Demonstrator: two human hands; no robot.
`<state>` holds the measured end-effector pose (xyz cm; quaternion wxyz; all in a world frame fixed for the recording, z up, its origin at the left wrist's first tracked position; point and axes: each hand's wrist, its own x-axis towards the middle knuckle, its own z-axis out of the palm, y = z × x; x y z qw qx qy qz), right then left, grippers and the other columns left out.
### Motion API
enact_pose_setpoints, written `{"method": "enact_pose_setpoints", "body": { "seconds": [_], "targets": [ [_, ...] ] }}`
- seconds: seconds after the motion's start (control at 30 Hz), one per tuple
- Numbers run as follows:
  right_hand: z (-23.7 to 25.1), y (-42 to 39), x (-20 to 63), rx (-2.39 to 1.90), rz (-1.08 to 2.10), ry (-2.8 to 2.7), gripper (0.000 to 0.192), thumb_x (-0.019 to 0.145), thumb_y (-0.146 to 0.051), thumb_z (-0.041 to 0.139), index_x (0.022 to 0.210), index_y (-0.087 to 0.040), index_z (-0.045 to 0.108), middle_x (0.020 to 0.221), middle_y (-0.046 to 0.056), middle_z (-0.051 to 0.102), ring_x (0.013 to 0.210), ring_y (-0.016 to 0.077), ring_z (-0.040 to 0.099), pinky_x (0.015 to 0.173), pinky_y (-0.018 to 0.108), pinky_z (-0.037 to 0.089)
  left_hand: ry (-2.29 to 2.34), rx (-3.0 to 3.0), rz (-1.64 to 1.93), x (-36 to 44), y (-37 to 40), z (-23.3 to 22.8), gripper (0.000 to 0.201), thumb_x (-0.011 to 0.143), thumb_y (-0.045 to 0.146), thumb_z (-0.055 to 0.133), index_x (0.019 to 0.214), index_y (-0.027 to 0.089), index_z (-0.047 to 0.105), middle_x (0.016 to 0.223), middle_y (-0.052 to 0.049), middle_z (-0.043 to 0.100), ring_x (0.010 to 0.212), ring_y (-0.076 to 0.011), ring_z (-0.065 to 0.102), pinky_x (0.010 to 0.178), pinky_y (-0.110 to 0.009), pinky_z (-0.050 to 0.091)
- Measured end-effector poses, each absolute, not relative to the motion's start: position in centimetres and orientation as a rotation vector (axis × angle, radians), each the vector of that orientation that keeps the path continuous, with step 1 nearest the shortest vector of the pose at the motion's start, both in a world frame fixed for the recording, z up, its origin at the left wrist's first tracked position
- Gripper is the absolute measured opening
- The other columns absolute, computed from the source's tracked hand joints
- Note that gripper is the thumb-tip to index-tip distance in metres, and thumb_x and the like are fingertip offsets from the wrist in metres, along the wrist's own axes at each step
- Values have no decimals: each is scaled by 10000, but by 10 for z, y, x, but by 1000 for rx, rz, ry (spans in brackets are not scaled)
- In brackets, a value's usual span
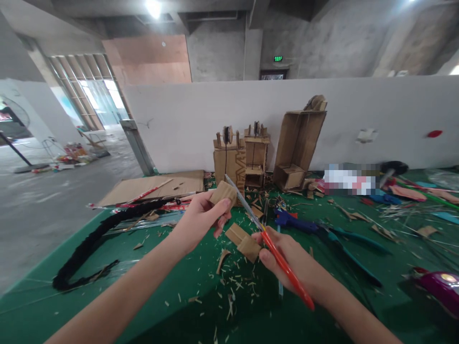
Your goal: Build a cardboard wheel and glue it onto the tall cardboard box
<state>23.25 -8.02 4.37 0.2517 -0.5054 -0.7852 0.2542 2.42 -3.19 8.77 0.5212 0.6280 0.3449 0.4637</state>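
My left hand (204,215) is closed, pinching a small piece of cardboard (223,192) between thumb and fingers. My right hand (287,258) is wrapped around what look like red-handled scissors (281,265), seen edge-on. Their silver blades point up and left, the tip close beside the pinched piece. Folded cardboard scraps (247,246) are by my right fingertips; whether they touch them I cannot tell. Behind my hands stands a cardboard box structure (229,165) with a spool and dark cord on top, a second similar one (256,153) beside it.
A taller open cardboard box (301,148) leans near the white partition (201,110). Blue-green pliers (330,234) and a purple tool (439,289) lie right. Black fuzzy material (82,248) and a flat cardboard sheet (122,186) lie left. Scraps litter the green tabletop (179,286).
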Motion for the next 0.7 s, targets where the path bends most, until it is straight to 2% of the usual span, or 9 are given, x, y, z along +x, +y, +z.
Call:
{"method": "enact_pose_setpoints", "body": {
  "seconds": [0.17,0.47,0.57,0.7],
  "targets": [
    [43,-81,232,-1425,675,-2139,397,846,-578,378,917,-203,489,868,88,622,705,224,595,652,360,446,804,1558,1076,23,-31,85,277,858,371,570,683,171,490,531,55,458,393,-50,398,329,-162,359],
    [45,-81,228,-1444,624,-2127,307,877,-476,385,894,-211,538,861,60,625,682,193,595,639,314,429,809,1515,1105,28,-31,79,263,849,375,578,721,164,486,617,19,545,427,-55,452,342,-165,381],
    [46,-80,225,-1465,537,-2131,304,879,-462,386,772,-214,526,782,52,622,661,192,592,623,297,417,817,1531,1094,29,-32,80,268,860,379,562,720,160,494,609,21,542,420,-51,455,354,-164,386],
    [43,-77,225,-1563,352,-2114,321,862,-488,414,707,-218,491,645,43,600,589,200,577,553,282,374,811,1508,1102,28,-34,81,259,863,369,563,724,160,497,591,29,533,416,-48,445,352,-158,376]
  ]
}}
